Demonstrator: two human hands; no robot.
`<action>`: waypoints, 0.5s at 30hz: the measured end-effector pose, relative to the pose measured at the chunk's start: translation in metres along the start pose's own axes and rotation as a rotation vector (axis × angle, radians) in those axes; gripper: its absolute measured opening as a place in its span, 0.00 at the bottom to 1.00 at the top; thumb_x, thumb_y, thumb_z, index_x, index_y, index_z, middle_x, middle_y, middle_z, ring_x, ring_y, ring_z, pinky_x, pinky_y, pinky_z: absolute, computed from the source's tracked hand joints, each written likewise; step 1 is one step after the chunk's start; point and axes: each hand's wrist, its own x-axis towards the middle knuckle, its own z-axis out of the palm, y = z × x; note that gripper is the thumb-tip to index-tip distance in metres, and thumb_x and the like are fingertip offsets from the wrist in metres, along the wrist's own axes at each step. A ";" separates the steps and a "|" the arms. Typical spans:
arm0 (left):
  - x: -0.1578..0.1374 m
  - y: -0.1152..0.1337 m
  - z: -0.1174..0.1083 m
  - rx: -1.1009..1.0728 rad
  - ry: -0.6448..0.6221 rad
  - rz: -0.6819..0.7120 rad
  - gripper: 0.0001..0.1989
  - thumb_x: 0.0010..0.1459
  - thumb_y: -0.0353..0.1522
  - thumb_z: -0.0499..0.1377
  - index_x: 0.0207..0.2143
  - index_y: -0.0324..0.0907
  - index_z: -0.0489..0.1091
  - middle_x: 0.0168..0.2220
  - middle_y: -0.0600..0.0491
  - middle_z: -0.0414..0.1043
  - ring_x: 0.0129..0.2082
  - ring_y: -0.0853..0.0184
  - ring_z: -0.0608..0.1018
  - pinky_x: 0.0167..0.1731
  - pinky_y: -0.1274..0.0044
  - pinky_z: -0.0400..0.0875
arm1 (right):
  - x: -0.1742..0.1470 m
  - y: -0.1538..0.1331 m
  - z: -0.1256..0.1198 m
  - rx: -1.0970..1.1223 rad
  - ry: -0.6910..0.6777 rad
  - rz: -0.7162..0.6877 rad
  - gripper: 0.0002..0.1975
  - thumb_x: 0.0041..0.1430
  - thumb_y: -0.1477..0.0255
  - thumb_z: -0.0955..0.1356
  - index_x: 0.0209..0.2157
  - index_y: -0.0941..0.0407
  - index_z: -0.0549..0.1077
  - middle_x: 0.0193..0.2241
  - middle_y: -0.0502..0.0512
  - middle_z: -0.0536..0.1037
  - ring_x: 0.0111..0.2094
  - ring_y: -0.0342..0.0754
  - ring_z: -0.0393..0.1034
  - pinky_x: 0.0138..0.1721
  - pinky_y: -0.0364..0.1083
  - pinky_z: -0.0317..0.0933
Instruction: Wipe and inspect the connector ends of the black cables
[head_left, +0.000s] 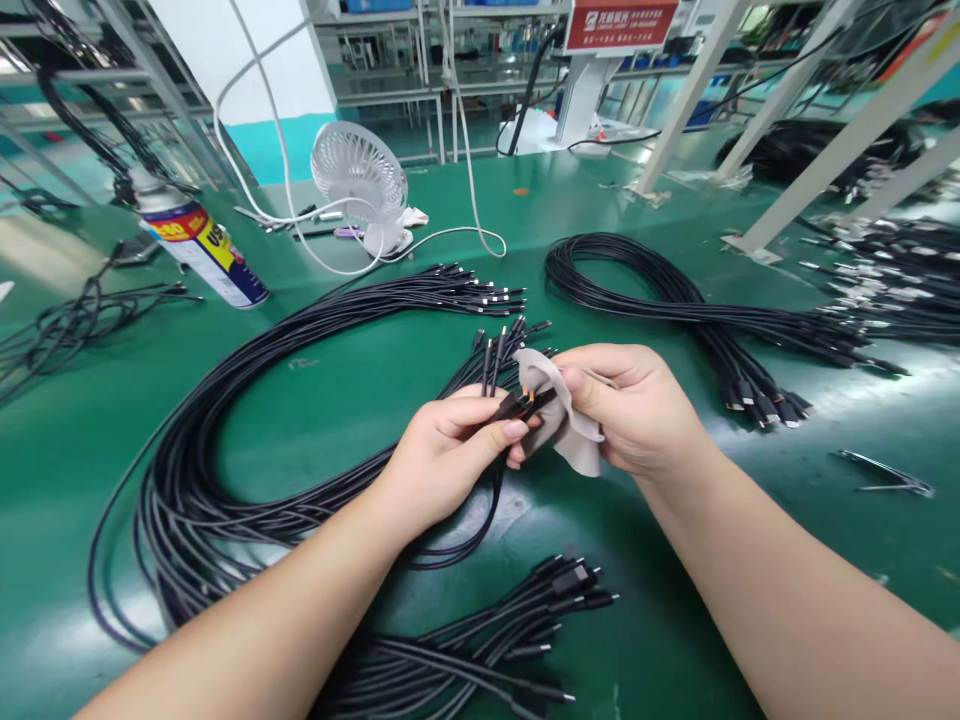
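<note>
My left hand is closed around black cable connectors, thumb pressed on top, with small orange tips showing. My right hand pinches a grey cloth that drapes against those connectors. The cloth hides part of what lies between the two hands. A long looped bundle of black cables curves across the green table on the left, its plug ends running past my left hand. More cable ends with metal plugs lie spread below my hands.
A second black cable bundle lies at the right, with tweezers near it. A spray can and a small white fan stand at the back left. Slanted white posts rise from the table at the right.
</note>
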 end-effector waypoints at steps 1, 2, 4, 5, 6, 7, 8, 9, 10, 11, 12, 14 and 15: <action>0.000 0.000 0.000 -0.008 -0.001 0.004 0.13 0.57 0.36 0.63 0.21 0.39 0.76 0.27 0.51 0.70 0.29 0.68 0.73 0.33 0.76 0.71 | -0.001 -0.001 0.001 0.002 0.023 0.000 0.14 0.52 0.58 0.74 0.30 0.55 0.75 0.22 0.52 0.78 0.21 0.50 0.75 0.22 0.48 0.72; 0.000 0.000 0.000 -0.020 0.000 0.002 0.13 0.56 0.36 0.63 0.22 0.39 0.76 0.27 0.51 0.70 0.29 0.68 0.73 0.32 0.76 0.71 | -0.001 -0.002 0.002 0.010 0.049 0.008 0.15 0.51 0.58 0.75 0.28 0.54 0.73 0.22 0.52 0.78 0.21 0.49 0.75 0.22 0.47 0.72; 0.000 0.000 0.001 -0.052 0.006 -0.014 0.13 0.55 0.37 0.64 0.22 0.39 0.77 0.28 0.51 0.70 0.27 0.69 0.73 0.30 0.76 0.71 | -0.002 -0.002 0.004 0.026 0.076 0.024 0.16 0.50 0.58 0.75 0.27 0.53 0.69 0.22 0.50 0.77 0.21 0.49 0.75 0.21 0.46 0.71; 0.000 0.000 0.001 -0.068 0.010 -0.025 0.13 0.54 0.38 0.65 0.23 0.39 0.77 0.28 0.52 0.70 0.26 0.70 0.73 0.30 0.76 0.71 | -0.002 -0.003 0.004 0.031 0.066 0.028 0.17 0.51 0.58 0.75 0.26 0.53 0.67 0.23 0.50 0.77 0.21 0.49 0.75 0.20 0.46 0.70; 0.000 0.000 0.001 -0.085 0.014 -0.036 0.13 0.53 0.39 0.66 0.24 0.39 0.77 0.28 0.52 0.70 0.26 0.70 0.73 0.29 0.76 0.71 | -0.002 -0.003 0.004 0.030 0.044 0.026 0.17 0.52 0.58 0.74 0.27 0.53 0.66 0.23 0.50 0.77 0.21 0.49 0.75 0.20 0.46 0.70; 0.000 -0.001 0.002 -0.102 0.019 -0.050 0.13 0.53 0.39 0.66 0.25 0.39 0.77 0.27 0.52 0.69 0.25 0.70 0.73 0.29 0.76 0.71 | -0.002 -0.003 0.003 0.019 0.020 0.016 0.17 0.55 0.58 0.72 0.27 0.53 0.65 0.22 0.50 0.77 0.21 0.49 0.75 0.20 0.46 0.69; 0.000 -0.001 0.002 -0.119 0.021 -0.067 0.13 0.52 0.40 0.66 0.26 0.38 0.78 0.26 0.53 0.69 0.24 0.70 0.73 0.29 0.76 0.71 | -0.002 -0.004 0.002 -0.008 0.010 0.004 0.16 0.57 0.58 0.71 0.27 0.54 0.65 0.22 0.49 0.77 0.20 0.48 0.74 0.20 0.45 0.68; 0.000 -0.002 0.002 -0.135 0.016 -0.088 0.13 0.52 0.40 0.67 0.27 0.38 0.78 0.25 0.53 0.70 0.24 0.70 0.73 0.29 0.76 0.71 | -0.001 -0.004 0.001 -0.050 0.018 -0.010 0.16 0.58 0.57 0.70 0.27 0.54 0.66 0.20 0.49 0.76 0.19 0.47 0.73 0.19 0.45 0.67; 0.000 -0.003 0.002 -0.153 0.007 -0.117 0.13 0.52 0.40 0.67 0.28 0.38 0.78 0.24 0.54 0.70 0.23 0.70 0.73 0.29 0.76 0.71 | -0.001 -0.005 0.000 -0.097 0.038 -0.017 0.16 0.59 0.57 0.69 0.27 0.54 0.66 0.19 0.49 0.75 0.18 0.46 0.72 0.19 0.44 0.66; 0.000 -0.003 0.003 -0.172 -0.003 -0.154 0.13 0.52 0.40 0.67 0.30 0.37 0.78 0.23 0.54 0.71 0.23 0.70 0.73 0.30 0.76 0.70 | 0.000 -0.005 0.000 -0.144 0.059 -0.014 0.17 0.60 0.56 0.69 0.28 0.55 0.67 0.19 0.49 0.74 0.17 0.45 0.71 0.18 0.43 0.64; 0.000 -0.004 0.003 -0.194 -0.011 -0.198 0.14 0.52 0.41 0.67 0.31 0.37 0.78 0.22 0.54 0.71 0.22 0.70 0.73 0.30 0.75 0.70 | 0.000 -0.005 -0.001 -0.185 0.074 0.000 0.17 0.60 0.56 0.68 0.28 0.55 0.68 0.18 0.48 0.73 0.16 0.45 0.70 0.17 0.42 0.62; 0.000 -0.005 0.003 -0.243 -0.005 -0.292 0.16 0.51 0.42 0.66 0.33 0.36 0.78 0.21 0.53 0.72 0.22 0.70 0.73 0.30 0.75 0.69 | 0.002 -0.006 0.000 -0.270 0.090 0.029 0.18 0.60 0.54 0.67 0.29 0.55 0.69 0.18 0.48 0.73 0.16 0.44 0.68 0.16 0.41 0.59; -0.001 -0.005 0.003 -0.260 0.005 -0.332 0.17 0.51 0.43 0.66 0.34 0.36 0.77 0.21 0.53 0.73 0.22 0.70 0.73 0.30 0.75 0.69 | 0.003 -0.006 0.001 -0.334 0.099 0.022 0.18 0.60 0.54 0.67 0.28 0.55 0.68 0.18 0.48 0.72 0.16 0.43 0.67 0.17 0.41 0.58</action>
